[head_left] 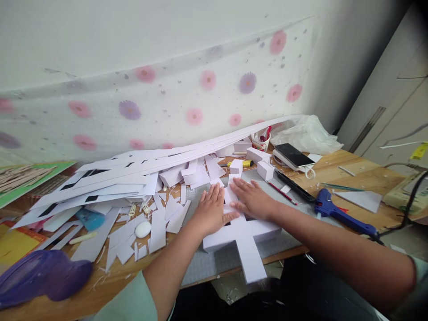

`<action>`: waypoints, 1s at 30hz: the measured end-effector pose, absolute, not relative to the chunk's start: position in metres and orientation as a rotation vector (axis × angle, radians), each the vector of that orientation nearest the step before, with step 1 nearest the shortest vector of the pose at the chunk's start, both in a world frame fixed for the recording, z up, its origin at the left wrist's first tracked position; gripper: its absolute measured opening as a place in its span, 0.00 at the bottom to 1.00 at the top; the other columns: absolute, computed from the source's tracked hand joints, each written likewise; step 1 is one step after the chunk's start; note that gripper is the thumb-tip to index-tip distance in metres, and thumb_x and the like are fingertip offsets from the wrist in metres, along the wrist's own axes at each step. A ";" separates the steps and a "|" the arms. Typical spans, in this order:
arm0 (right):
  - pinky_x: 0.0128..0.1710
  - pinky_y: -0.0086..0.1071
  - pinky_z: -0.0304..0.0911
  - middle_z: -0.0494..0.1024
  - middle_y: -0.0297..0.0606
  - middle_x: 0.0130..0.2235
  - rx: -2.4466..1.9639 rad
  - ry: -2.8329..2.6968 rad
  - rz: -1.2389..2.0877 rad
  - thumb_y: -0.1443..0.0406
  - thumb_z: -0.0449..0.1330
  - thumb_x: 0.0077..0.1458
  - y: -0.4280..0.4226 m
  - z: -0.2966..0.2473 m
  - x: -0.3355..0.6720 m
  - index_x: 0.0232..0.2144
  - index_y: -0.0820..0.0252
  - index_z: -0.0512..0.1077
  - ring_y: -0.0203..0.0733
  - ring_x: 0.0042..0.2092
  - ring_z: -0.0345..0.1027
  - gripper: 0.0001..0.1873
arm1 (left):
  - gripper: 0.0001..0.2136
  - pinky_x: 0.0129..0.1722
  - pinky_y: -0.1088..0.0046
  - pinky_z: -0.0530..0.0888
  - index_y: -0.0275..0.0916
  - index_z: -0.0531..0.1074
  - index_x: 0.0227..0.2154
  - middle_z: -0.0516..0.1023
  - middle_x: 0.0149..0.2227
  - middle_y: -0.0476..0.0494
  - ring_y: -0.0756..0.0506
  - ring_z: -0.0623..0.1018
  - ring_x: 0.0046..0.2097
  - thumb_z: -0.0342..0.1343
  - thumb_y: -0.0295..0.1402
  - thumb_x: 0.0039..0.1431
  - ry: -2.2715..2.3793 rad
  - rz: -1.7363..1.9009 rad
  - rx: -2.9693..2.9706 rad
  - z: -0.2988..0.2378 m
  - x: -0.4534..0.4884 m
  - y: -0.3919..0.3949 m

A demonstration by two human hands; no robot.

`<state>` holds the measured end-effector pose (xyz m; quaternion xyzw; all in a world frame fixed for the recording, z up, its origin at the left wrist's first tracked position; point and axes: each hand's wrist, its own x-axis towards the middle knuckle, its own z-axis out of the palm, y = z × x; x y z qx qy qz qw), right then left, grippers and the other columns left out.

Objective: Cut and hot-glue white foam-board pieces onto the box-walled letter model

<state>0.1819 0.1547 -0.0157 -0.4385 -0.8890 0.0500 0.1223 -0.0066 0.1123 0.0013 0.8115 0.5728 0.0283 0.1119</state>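
A white foam-board or card structure (242, 235) lies on the grey cutting mat (197, 263), with one strip jutting toward me past the table edge. Flat on its far part rests my left hand (210, 209), fingers outstretched. My right hand (252, 198) presses on the same piece from the other side, its fingers spread too. Parts of the structure under both palms are hidden. Just beyond the fingertips stands a small white block (236, 166). A red pencil (282, 193) and a black ruler-like tool (294, 186) lie right of my right hand.
A blue glue gun (344, 214) lies at the right, its cord trailing off. Long white sheets (133, 171) and scraps (158, 229) crowd the left. A yellow cutter (245, 163), a phone (293, 154), a cup (260, 141) and a plastic bag (309, 133) sit farther back.
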 end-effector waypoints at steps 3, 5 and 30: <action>0.57 0.51 0.57 0.58 0.52 0.64 -1.339 -2.169 0.186 0.50 0.45 0.62 0.149 -0.011 0.211 0.59 0.62 0.63 0.55 0.63 0.54 0.30 | 0.36 0.62 0.48 0.50 0.33 0.51 0.63 0.47 0.67 0.30 0.34 0.48 0.67 0.42 0.54 0.60 1.799 0.425 2.216 0.000 -0.032 0.098; 0.49 0.45 0.66 0.72 0.49 0.54 -1.355 -1.963 0.241 0.50 0.47 0.61 0.135 -0.015 0.234 0.52 0.60 0.70 0.53 0.52 0.69 0.27 | 0.30 0.57 0.54 0.61 0.34 0.59 0.59 0.64 0.60 0.29 0.35 0.64 0.62 0.43 0.50 0.61 1.972 0.722 1.923 -0.007 -0.052 0.078; 0.51 0.46 0.67 0.67 0.52 0.58 -0.675 -1.529 0.773 0.52 0.61 0.52 0.093 -0.023 0.210 0.44 0.56 0.69 0.54 0.58 0.63 0.21 | 0.29 0.54 0.62 0.69 0.40 0.62 0.53 0.70 0.56 0.37 0.38 0.70 0.57 0.62 0.43 0.49 1.304 1.586 1.368 0.005 -0.041 0.006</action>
